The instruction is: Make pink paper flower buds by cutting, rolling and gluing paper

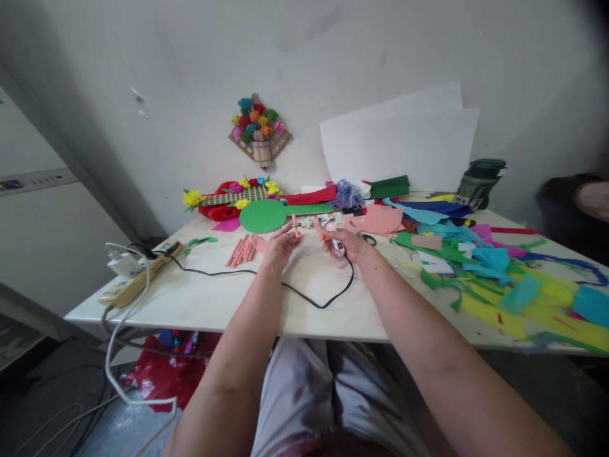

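Observation:
My right hand (349, 241) is wrapped round a white hot glue gun (339, 246) with an orange trigger and a small red light. Its nozzle points left, close to the fingertips of my left hand (281, 244). Pinched in those fingers is a thin pink roll (294, 220), standing roughly upright; whether the nozzle touches it I cannot tell. Left of my left hand lies a group of similar pink rolls (242, 249). From the glue gun a black cord (309, 301) loops over the white table (328, 324) towards the left.
A power strip (137, 276) with plugs lies at the left edge. Behind my hands are a green oval sheet (262, 216) and a ball of purple yarn (347, 194). Coloured scraps (504, 292) cover the right side, with a dark green bottle (479, 183) at the back.

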Available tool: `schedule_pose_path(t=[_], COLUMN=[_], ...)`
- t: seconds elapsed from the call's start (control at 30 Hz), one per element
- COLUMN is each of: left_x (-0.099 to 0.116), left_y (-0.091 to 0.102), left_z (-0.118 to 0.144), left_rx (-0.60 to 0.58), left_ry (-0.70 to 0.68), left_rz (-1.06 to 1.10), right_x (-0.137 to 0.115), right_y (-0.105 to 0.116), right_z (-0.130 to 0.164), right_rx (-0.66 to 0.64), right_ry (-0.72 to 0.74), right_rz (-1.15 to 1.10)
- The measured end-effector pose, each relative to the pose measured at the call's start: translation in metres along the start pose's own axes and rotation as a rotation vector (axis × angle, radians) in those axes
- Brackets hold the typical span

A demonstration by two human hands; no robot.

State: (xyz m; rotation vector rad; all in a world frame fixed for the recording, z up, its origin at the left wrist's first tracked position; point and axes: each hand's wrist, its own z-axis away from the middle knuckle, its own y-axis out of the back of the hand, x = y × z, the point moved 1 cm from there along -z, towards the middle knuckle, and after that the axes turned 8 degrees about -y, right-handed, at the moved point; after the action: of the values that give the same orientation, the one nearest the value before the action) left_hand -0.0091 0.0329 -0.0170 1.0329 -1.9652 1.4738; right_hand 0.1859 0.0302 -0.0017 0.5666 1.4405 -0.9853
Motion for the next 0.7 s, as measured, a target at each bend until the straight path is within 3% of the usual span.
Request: schedule_pose_path(t=[0.7], left_x=[0.0005], left_y=[0.0001], left_z=[0.0000], left_rx=[0.102], left_ry=[-0.042], left_rz=[-0.104], right_x=[0.0001], right_y=[-0.0028], right_z=[-0.0003], right_rx=[0.108], right_ry=[-0.015], right_rz=[0.093])
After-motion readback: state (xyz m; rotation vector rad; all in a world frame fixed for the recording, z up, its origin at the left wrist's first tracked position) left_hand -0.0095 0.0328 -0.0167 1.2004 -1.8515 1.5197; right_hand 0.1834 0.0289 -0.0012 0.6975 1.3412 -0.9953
